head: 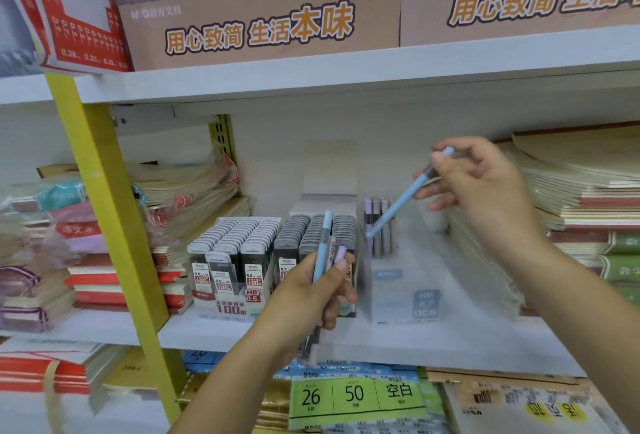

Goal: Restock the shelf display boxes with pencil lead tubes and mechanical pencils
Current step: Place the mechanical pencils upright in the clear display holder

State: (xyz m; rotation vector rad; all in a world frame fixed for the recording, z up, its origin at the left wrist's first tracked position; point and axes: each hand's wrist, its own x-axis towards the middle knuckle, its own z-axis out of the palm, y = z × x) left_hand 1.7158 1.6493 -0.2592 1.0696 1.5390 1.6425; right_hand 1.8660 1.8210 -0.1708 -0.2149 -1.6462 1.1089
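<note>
My right hand pinches a light blue mechanical pencil by its upper end, tip slanting down-left over a clear display box. A few purple and grey pencils stand at the back of that box. My left hand grips a small bunch of mechanical pencils, blue and purple, upright in front of the lead boxes. Two display boxes full of pencil lead tubes sit on the shelf: the 0.5 box at left and the 0.7 box beside it.
Stacks of notebooks fill the shelf at right, and more wrapped notebooks lie at left. A yellow upright post stands at left. Cardboard boxes sit on the shelf above. Paper packs lie below.
</note>
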